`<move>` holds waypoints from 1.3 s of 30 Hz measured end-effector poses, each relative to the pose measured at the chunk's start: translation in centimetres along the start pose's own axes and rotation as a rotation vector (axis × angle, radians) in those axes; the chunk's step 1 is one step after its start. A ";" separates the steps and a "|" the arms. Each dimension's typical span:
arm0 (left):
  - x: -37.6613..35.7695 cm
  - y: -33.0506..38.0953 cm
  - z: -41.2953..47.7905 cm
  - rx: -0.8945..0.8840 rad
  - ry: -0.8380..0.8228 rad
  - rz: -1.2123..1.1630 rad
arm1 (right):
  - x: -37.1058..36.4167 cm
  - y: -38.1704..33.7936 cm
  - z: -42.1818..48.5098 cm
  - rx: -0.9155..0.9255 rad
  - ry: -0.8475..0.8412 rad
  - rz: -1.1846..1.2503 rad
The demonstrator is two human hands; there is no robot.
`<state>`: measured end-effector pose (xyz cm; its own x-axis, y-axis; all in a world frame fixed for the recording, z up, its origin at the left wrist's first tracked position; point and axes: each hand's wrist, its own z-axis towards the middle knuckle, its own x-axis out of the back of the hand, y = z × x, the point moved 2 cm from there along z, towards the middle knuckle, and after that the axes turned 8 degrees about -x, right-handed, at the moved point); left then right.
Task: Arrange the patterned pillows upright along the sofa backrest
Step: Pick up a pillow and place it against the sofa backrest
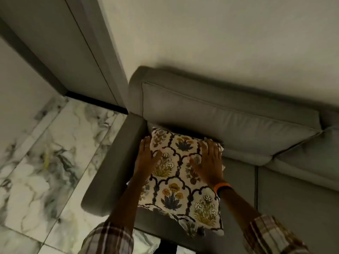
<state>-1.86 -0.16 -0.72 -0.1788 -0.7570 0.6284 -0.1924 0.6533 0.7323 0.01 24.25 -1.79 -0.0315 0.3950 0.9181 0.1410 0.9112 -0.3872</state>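
At the far left a pale, grey-veined marble-look tiled floor runs up to a grey door frame and an off-white wall. Just right of the floor stands the padded grey armrest of a grey upholstered sofa, whose back cushion lies along the wall.

The left hand, with a ring on one finger, lies against the left edge of a square cream pillow printed with dark arches and yellow, blue and white flowers. Its fingers are loosely spread and point toward the far corner of the pillow, the thumb resting on the printed face. A plaid sleeve covers the arm near the bottom edge.

The pillow sits on the seat at the sofa's left end, beside the armrest, its far edge touching the base of the back cushion and its face tilted toward the camera, so it leans rather than stands fully upright.

The right hand rests palm down on the pillow's upper right part, fingers spread and reaching the far edge. An orange and black wristband circles the wrist, above a plaid sleeve. Further right, the seat continues with a seam between cushions.
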 end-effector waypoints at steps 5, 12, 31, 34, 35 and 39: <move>-3.9 -3.7 1.7 0.347 -0.074 -0.180 | -5.2 5.1 -2.4 -0.597 -0.103 0.564; -5.6 -1.8 1.4 0.531 -0.018 -0.171 | -8.7 13.5 -3.0 -0.960 -0.189 1.166; -34.6 20.4 -0.2 -0.012 -0.148 -0.518 | 13.6 43.1 -5.7 -0.526 0.015 1.047; -40.0 19.5 1.2 0.029 -0.226 -0.473 | 10.9 47.8 -3.6 -0.504 -0.174 1.028; -41.6 19.0 1.5 0.026 -0.252 -0.464 | 9.7 49.4 -3.0 -0.503 -0.202 1.027; -44.5 17.7 2.5 0.018 -0.267 -0.441 | 7.3 52.7 -0.7 -0.509 -0.200 0.998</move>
<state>0.26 45.17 -16.40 -0.3170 -0.9330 0.1705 -0.3211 0.2747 0.9063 7.92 75.08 -15.44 0.1690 0.9706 0.1712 0.5757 0.0438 -0.8165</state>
